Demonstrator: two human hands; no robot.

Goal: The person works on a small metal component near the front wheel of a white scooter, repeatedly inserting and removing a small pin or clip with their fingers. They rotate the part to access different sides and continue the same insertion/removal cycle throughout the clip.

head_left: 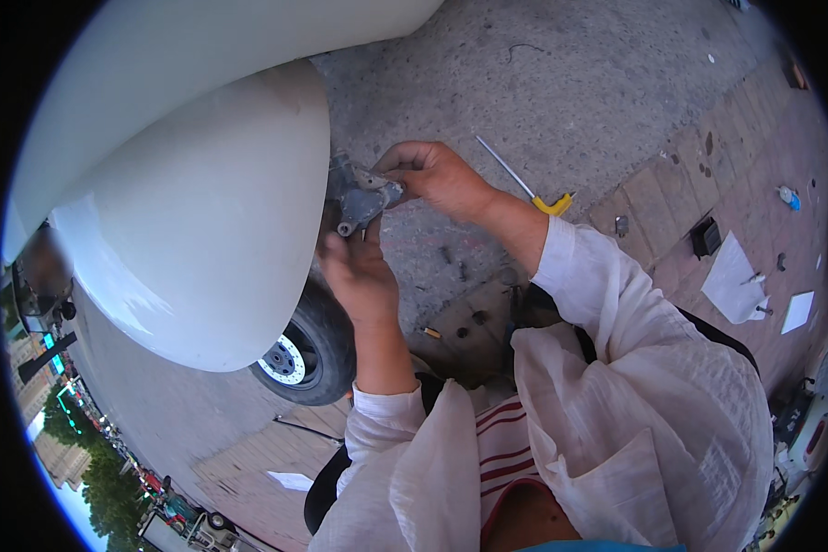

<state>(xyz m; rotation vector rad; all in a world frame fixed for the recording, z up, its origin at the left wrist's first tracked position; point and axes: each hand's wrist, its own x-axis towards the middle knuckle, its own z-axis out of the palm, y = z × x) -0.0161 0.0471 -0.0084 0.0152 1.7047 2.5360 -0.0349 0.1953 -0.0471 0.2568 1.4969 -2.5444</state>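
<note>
Trees (110,497) and vehicles (175,524) show beyond the lower left of the white curved panel (212,221). A black-tyred wheel (333,354) stands under the panel's lower right edge. Just beside the panel's right edge, the left hand (363,281) holds a grey metal part (363,204) from below; the right hand (442,179) pinches its right end. Right of the panel, a yellow-handled tool (552,204) lies on rough asphalt (607,83); farther right, a white sheet (731,276) lies on reddish paving (764,184).

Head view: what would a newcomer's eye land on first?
The big glossy white panel, filling much of the upper left. Then, by its right edge, the left hand and right hand at a grey metal part. To their right, a yellow-handled tool lies on the ground.
</note>
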